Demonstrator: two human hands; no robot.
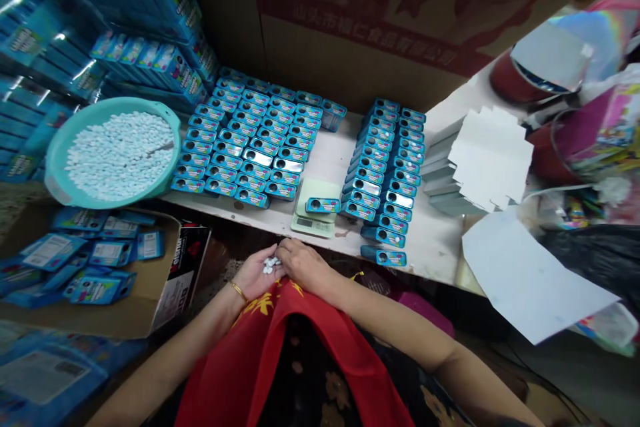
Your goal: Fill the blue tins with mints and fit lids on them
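My left hand (257,275) is cupped palm up just in front of the table edge, holding a small heap of white candy tablets (271,263). My right hand (303,265) lies against it, fingers pinched together over the tablets. Straight ahead on the white table (330,160) sits a pale green scale (315,208) with one blue tin (323,205) on it. Rows of open blue tins (250,140) fill the table to the left, and stacked tins (385,167) stand to the right of the scale.
A teal basin (115,150) full of white tablets sits at the left. A cardboard box (95,267) with blue packets is lower left. Grey-white folded cartons (480,160) and a white sheet (530,280) lie at the right. A large cardboard wall (350,33) stands behind.
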